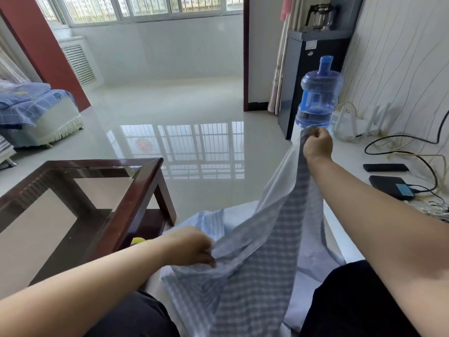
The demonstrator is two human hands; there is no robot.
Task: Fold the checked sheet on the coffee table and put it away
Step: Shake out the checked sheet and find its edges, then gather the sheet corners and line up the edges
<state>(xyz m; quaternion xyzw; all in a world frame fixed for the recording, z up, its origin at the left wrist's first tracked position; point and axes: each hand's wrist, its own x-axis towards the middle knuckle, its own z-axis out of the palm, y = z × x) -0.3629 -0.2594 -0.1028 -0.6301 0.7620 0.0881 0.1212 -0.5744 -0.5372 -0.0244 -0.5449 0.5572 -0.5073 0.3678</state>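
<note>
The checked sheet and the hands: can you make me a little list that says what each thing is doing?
checked sheet: off the table, hanging between both hands, lower part draped over the lap
right hand: raised, grips a bunched upper end of the sheet
left hand: lower, pinches the sheet's edge
coffee table: dark wood frame, glass top, to the left
water bottle: blue, behind the right hand
fold: not neat yet

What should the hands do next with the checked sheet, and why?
Probably bring the right hand toward the left hand to match edges. Both grip the checked sheet, which hangs bunched and unfolded off the coffee table.
</note>
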